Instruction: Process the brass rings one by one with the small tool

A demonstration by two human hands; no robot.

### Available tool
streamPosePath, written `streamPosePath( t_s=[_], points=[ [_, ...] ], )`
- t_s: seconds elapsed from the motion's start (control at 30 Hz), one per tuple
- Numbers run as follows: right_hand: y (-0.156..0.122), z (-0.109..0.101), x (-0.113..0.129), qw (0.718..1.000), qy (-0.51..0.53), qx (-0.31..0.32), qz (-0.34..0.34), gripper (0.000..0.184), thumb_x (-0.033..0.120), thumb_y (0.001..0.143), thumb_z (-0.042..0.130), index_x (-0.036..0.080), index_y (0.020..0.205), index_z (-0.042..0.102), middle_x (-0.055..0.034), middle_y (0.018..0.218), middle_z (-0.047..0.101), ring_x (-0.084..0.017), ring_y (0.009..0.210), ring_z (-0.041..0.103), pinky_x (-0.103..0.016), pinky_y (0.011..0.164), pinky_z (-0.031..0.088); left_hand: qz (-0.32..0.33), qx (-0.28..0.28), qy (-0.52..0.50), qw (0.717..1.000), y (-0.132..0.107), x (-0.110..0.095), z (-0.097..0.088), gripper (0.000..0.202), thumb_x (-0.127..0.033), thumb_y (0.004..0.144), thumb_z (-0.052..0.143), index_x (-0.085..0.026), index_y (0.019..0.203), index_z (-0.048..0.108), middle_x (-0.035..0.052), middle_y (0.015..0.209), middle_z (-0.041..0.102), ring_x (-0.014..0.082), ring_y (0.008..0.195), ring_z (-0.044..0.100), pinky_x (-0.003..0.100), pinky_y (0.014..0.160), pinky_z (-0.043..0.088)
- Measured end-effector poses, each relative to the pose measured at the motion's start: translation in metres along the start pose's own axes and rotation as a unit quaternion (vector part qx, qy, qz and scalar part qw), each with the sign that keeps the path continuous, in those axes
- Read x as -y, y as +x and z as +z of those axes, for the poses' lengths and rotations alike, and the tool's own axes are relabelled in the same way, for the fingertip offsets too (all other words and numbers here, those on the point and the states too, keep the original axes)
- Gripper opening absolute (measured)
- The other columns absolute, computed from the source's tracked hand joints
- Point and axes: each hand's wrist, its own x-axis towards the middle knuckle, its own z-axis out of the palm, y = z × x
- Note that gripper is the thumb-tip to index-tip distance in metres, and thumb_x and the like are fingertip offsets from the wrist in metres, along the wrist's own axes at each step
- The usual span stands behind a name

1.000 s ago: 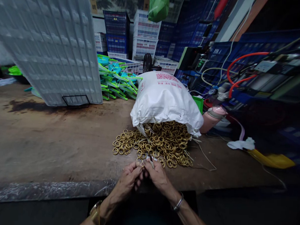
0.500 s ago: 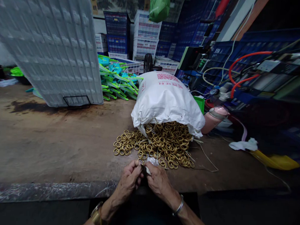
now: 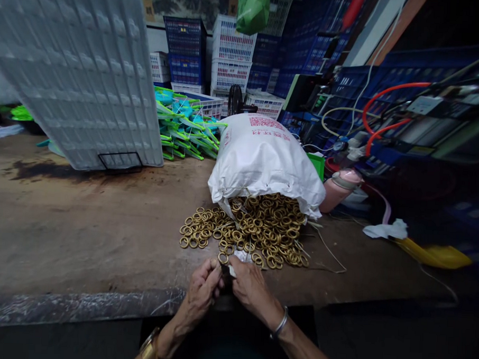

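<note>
Both hands meet just in front of a spilled heap of brass-coloured rings (image 3: 266,236). My left hand (image 3: 204,282) is closed, thumb pressed against the fingers; what it pinches is too small to make out. My right hand (image 3: 254,287) is closed too, around a small white piece (image 3: 232,271) that shows at its fingertips. A dark bit (image 3: 225,268) lies between the two hands, its kind unclear. One ring (image 3: 223,257) sits right beyond the fingertips. The rings pour from the mouth of a white woven sack (image 3: 264,159) lying on the wooden table (image 3: 82,220).
A pale ribbed plastic panel (image 3: 96,83) stands at the left. Behind it are green and turquoise plastic pieces (image 3: 186,127). A pink bottle (image 3: 339,189) and a machine with orange hoses (image 3: 369,108) are at the right. Stacked crates (image 3: 233,52) fill the back.
My hands have shifted slightly, with a little less of the dark bit showing between them. The whole view has moved a few pixels left. The rings and sack have not moved.
</note>
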Motion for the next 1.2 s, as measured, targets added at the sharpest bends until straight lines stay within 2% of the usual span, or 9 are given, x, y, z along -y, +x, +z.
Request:
streamPosePath(
  t_s=[0.2,0.33,0.47,0.63,0.77,0.87,1.0,1.1,1.2],
  points=[
    [0.015,-0.006,-0.008,0.993,-0.055,-0.050,0.093,0.023,0.008,0.073,0.043,0.017,0.091,0.054,-0.0045,0.073,0.064,-0.015,0.065,0.057,-0.025,0.055,0.025,-0.032,0.086,-0.094,0.991,-0.016,0.001,0.003,0.032,-0.049,0.075,0.056,-0.018,0.073,0.045,-0.0055,0.056,0.050,0.0032,0.036,0.035,0.014,0.032,0.027],
    [0.029,-0.012,-0.013,0.987,-0.061,-0.113,0.097,0.024,0.012,0.080,0.042,0.018,0.101,0.052,-0.0046,0.074,0.065,-0.016,0.066,0.060,-0.024,0.056,0.027,-0.050,0.068,-0.218,0.972,-0.012,0.001,0.002,0.030,-0.045,0.075,0.058,-0.017,0.072,0.048,-0.0009,0.068,0.055,0.0039,0.042,0.040,0.015,0.034,0.030],
    [0.045,-0.011,-0.014,0.985,-0.073,-0.121,0.104,0.033,0.021,0.084,0.044,0.019,0.117,0.045,-0.0070,0.079,0.067,-0.018,0.070,0.062,-0.025,0.057,0.030,-0.056,0.053,-0.230,0.970,-0.009,-0.002,-0.004,0.027,-0.040,0.075,0.058,-0.014,0.074,0.052,0.0030,0.075,0.057,0.0048,0.047,0.043,0.016,0.036,0.031],
    [0.055,-0.005,-0.019,0.982,-0.085,-0.125,0.117,0.024,0.025,0.087,0.042,0.019,0.109,0.049,-0.0068,0.074,0.067,-0.019,0.068,0.063,-0.025,0.055,0.028,-0.053,0.050,-0.273,0.959,-0.009,-0.003,-0.009,0.017,-0.031,0.076,0.057,-0.018,0.079,0.047,0.0006,0.074,0.058,0.0060,0.047,0.045,0.016,0.036,0.029],
    [0.055,-0.007,-0.023,0.982,-0.068,-0.134,0.114,0.019,0.025,0.086,0.042,0.019,0.103,0.049,-0.0047,0.073,0.066,-0.017,0.064,0.061,-0.025,0.053,0.026,-0.082,0.060,-0.312,0.944,-0.007,-0.001,-0.011,0.027,-0.025,0.072,0.061,-0.019,0.095,0.050,-0.0001,0.074,0.058,0.0075,0.051,0.050,0.015,0.037,0.031],
    [0.054,-0.008,-0.026,0.982,-0.049,-0.139,0.119,0.017,0.020,0.085,0.040,0.018,0.098,0.051,-0.0030,0.070,0.065,-0.016,0.062,0.060,-0.024,0.053,0.025,-0.107,0.062,-0.346,0.930,-0.002,0.001,-0.013,0.023,-0.027,0.070,0.065,-0.016,0.086,0.053,0.0010,0.072,0.058,0.0080,0.055,0.052,0.015,0.039,0.033],
    [0.046,-0.007,-0.026,0.986,0.036,-0.148,0.070,0.018,0.017,0.083,0.039,0.019,0.094,0.052,-0.0007,0.069,0.062,-0.014,0.062,0.057,-0.023,0.056,0.029,-0.132,0.023,-0.369,0.920,0.005,0.000,-0.011,0.023,-0.026,0.066,0.070,-0.015,0.073,0.051,0.0010,0.071,0.058,0.0075,0.057,0.053,0.014,0.041,0.034],
    [0.036,-0.006,-0.020,0.983,0.125,-0.133,0.007,0.016,0.023,0.084,0.038,0.020,0.092,0.052,0.0000,0.071,0.059,-0.014,0.063,0.055,-0.022,0.058,0.033,-0.102,0.001,-0.314,0.944,0.009,-0.004,-0.007,0.027,-0.030,0.065,0.071,-0.016,0.071,0.049,-0.0016,0.067,0.056,0.0064,0.052,0.051,0.014,0.039,0.034],
    [0.026,-0.006,-0.010,0.977,0.176,-0.111,-0.038,0.014,0.026,0.085,0.040,0.021,0.088,0.052,0.0004,0.070,0.057,-0.013,0.062,0.053,-0.022,0.058,0.034,-0.048,-0.031,-0.224,0.973,0.012,-0.005,-0.003,0.032,-0.042,0.067,0.067,-0.017,0.077,0.050,-0.0050,0.061,0.052,0.0052,0.045,0.045,0.013,0.035,0.031]
  ],
)
